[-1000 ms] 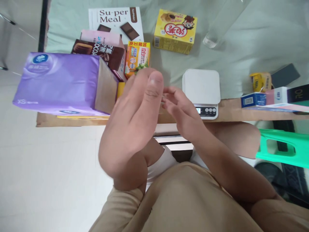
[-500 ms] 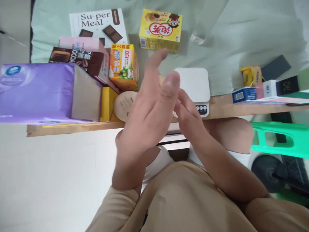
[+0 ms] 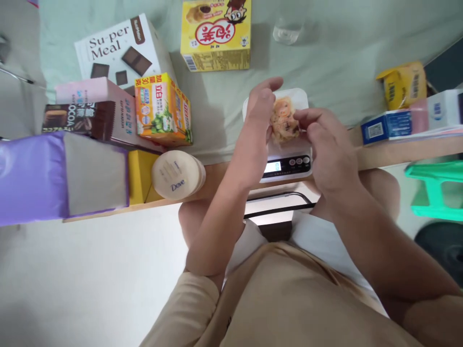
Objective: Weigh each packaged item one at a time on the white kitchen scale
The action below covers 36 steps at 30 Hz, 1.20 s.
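Observation:
A small clear-wrapped pastry [image 3: 285,121], golden with dark bits, lies over the white kitchen scale [image 3: 304,164]. My left hand [image 3: 261,107] pinches its left side with the fingers curled on it. At the pastry's right edge my right hand [image 3: 325,140] grips the wrapper from above. The scale's lit display and buttons show just below my hands, near the table's front edge.
A round Dove jar [image 3: 177,174], an orange-green box [image 3: 162,108], a Su-per Meal box [image 3: 117,48], a brown cocoa box [image 3: 77,120], a purple tissue pack [image 3: 32,178] stand left. A yellow snack box [image 3: 216,34] and glass [image 3: 287,31] behind; small boxes [image 3: 405,115] right; green stool [image 3: 434,188].
Both hands moved forward from in front of the table edge to over the scale and now hold the wrapped pastry there. The view has shifted, bringing the Dove jar into sight.

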Available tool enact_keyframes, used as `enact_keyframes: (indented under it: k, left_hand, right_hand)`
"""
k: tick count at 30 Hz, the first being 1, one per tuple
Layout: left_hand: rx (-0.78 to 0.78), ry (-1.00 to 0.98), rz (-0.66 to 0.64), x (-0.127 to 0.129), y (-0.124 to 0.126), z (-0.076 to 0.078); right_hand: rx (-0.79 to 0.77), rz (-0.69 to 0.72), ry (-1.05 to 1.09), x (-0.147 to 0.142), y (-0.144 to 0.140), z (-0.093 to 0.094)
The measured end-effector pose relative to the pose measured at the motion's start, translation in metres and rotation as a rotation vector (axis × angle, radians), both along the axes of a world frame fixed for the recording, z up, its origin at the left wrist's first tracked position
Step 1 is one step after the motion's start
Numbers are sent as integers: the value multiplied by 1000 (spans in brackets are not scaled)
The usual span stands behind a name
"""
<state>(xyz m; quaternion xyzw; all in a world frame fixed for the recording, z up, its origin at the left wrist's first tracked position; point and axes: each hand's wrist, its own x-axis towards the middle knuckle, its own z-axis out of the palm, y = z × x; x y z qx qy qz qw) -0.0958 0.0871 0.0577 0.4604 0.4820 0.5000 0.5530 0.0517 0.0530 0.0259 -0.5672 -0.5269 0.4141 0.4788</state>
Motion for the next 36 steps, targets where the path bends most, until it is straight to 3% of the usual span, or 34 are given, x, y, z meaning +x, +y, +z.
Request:
enact_keyframes:
  k: [3, 6, 10, 13, 17, 23, 29, 36]
  left_hand:
    - [-205, -157, -84, -7, 5, 6]
    - [-291, -182, 41, -15, 11, 10]
    - [-182, -175, 192, -27, 19, 0]
    - [-111, -146, 199, -33, 23, -18]
    - [52, -103, 163, -30, 22, -36]
    - [210, -38, 169, -21, 21, -40]
    - [337, 143, 160, -20, 22, -45]
    - [290, 213, 169, -11, 10, -42]
  right_hand:
    - [47, -21, -13, 8, 1, 1]
    - [152, -94, -79, 21, 13, 4]
    - [375, -107, 26, 42, 46, -5]
    - [456, -167, -3, 53, 57, -19]
    - [381, -255, -108, 58, 46, -32]
    - [332, -261, -16, 56, 40, -36]
    - [231, -212, -107, 52, 34, -33]
    - [198, -188, -101, 50, 28, -35]
